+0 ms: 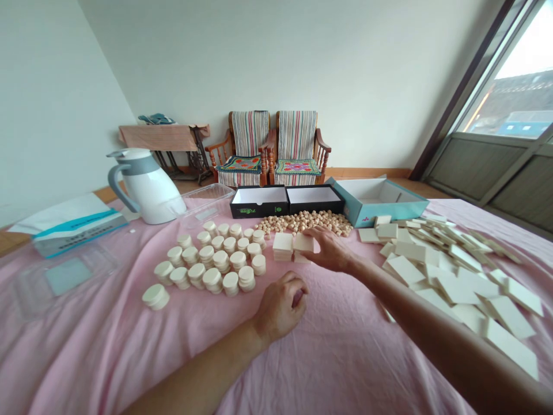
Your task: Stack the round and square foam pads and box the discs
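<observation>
My right hand point(329, 249) reaches across the pink cloth and touches a small stack of cream square tiles point(302, 246), fingers on its top and side. A second square stack point(283, 246) stands right beside it. My left hand point(280, 305) rests on the cloth nearer to me, fingers curled into a loose fist with nothing seen in it. Left of the stacks stand several piles of cream round discs point(216, 259). A heap of small wooden beads point(306, 222) lies just behind the square stacks.
Many loose cream rectangular tiles point(453, 271) cover the right side. Two black boxes point(287, 200) and a teal box point(375, 199) sit behind the beads. A white jug point(144, 187), clear plastic trays point(207, 202) and a blue-striped packet point(73, 225) lie at left. Two chairs stand by the wall.
</observation>
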Available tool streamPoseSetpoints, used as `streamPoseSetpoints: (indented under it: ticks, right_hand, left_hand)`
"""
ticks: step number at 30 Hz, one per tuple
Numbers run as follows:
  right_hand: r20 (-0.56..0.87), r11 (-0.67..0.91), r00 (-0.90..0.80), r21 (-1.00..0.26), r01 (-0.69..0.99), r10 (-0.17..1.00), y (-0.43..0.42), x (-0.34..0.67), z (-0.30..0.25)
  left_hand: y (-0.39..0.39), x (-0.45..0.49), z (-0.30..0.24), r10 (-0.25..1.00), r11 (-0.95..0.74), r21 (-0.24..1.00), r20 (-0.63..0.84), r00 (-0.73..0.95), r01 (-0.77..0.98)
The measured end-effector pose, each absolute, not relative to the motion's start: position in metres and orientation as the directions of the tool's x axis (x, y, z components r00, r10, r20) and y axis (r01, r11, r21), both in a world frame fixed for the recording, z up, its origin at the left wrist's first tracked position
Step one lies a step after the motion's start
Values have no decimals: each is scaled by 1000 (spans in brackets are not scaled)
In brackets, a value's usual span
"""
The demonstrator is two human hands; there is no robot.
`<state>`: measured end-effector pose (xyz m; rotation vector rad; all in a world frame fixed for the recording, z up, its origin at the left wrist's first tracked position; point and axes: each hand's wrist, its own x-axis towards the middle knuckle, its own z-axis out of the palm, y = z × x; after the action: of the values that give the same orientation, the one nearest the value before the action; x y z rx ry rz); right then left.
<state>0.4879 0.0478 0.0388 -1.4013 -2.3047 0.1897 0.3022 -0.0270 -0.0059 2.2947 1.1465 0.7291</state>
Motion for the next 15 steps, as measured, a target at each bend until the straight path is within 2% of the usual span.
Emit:
streamPoseSetpoints:
  ticks: [7, 15]
  right_hand:
    - [109, 460, -449, -313, 831, 887, 50, 493, 41]
    - [88, 502, -518, -429, 751, 851, 63, 494, 38]
  left_hand:
    - [-28, 302, -6, 830, -529, 624, 241, 503, 575]
    - [-28, 303, -5, 830, -530, 621, 241, 503, 577]
